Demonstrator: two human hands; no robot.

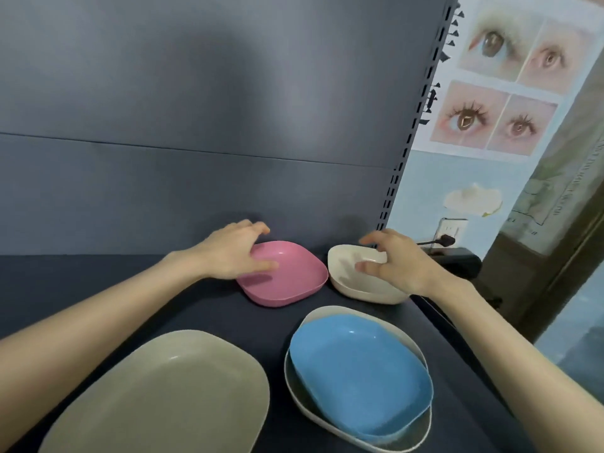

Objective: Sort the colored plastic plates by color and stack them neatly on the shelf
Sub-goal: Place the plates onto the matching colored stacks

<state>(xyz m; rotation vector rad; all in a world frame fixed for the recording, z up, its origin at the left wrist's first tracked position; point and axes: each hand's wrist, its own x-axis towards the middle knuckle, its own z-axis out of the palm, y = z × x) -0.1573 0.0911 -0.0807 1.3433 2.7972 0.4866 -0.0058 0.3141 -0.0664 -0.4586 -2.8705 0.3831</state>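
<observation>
Dark blue-grey shelf (pixel 98 289) surface, same-coloured back panel (pixel 196 109) behind it, slotted upright (pixel 415 125) at the right edge. Beyond the shelf — pale blue wall with a poster of eye close-ups (pixel 503 76), a wall socket (pixel 452 230) with a black plug in it.

Left hand (pixel 235 253) rests on the left rim of the pink plate (pixel 287 276), fingers curled over the far edge, thumb lying inside the dish — loose grip, plate appears to sit flat on the shelf. Right hand (pixel 398 263) is over the right side of the small cream plate (pixel 356 276), fingers spread partway, thumb inside the bowl, fingertips above the far rim; cannot tell whether it actually clamps the rim or only touches it. Both forearms bare.

Pink and cream plates sit side by side near the back panel, just apart. Closer to the camera: large olive-beige plate (pixel 170 397) at the left, nothing in it. To its right a blue plate (pixel 359 374) is nested inside a larger cream plate (pixel 415 433), sitting slightly tilted and off-centre, the cream rim showing around it. Small pink and cream dishes hold nothing.
</observation>
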